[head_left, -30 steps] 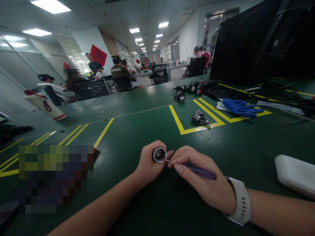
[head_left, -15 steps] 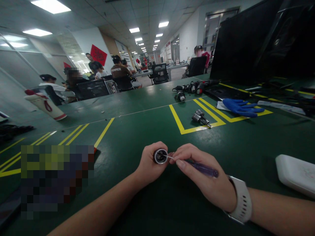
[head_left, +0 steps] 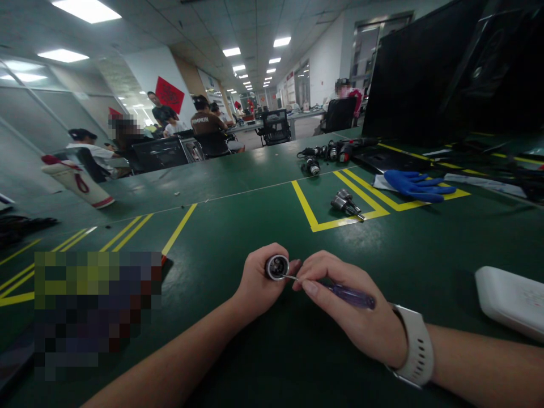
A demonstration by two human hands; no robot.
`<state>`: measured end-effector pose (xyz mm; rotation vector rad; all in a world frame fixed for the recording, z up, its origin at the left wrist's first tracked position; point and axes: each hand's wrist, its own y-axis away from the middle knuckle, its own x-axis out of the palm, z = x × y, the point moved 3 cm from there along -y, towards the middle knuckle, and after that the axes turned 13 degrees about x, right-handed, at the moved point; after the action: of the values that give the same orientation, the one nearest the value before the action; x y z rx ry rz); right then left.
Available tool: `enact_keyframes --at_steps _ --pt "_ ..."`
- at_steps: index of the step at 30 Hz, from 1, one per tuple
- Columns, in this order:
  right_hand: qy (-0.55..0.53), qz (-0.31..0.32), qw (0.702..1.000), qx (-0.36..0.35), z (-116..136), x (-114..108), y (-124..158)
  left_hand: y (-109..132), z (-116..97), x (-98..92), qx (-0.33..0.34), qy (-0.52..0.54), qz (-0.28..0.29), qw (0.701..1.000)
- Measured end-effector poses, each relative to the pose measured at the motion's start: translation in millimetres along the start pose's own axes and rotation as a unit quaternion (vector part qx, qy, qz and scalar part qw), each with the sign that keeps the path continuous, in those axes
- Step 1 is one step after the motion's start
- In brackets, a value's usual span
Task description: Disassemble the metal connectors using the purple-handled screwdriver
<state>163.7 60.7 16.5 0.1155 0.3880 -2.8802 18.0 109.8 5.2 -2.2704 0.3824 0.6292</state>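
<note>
L hand was held curled tight, R hand pinched closed (the two nearly touched); both forearms were stretched fwd.

The green table has yellow lines. A blue glove, metal parts and a white box lie on it.

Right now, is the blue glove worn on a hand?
No, the blue glove lies flat and empty on the green table.
</note>
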Motion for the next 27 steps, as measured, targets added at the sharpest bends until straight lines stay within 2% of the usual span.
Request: enact_keyframes --at_steps 7,12,27 --pt "0.003 -0.02 1.0 0.014 -0.8 -2.2 0.8 -1.0 -0.3 -0.4 -0.01 0.011 -0.004 1.0" --pt "0.0 -0.009 1.0 0.028 -2.2 -1.8 -0.2 -1.9 -3.4 -2.1 0.0 0.032 -0.002 1.0" --pt "-0.001 -0.011 1.0 0.017 -1.6 -1.7 0.2 -2.3 -3.9 -2.9 -0.015 0.032 -0.018 0.999"
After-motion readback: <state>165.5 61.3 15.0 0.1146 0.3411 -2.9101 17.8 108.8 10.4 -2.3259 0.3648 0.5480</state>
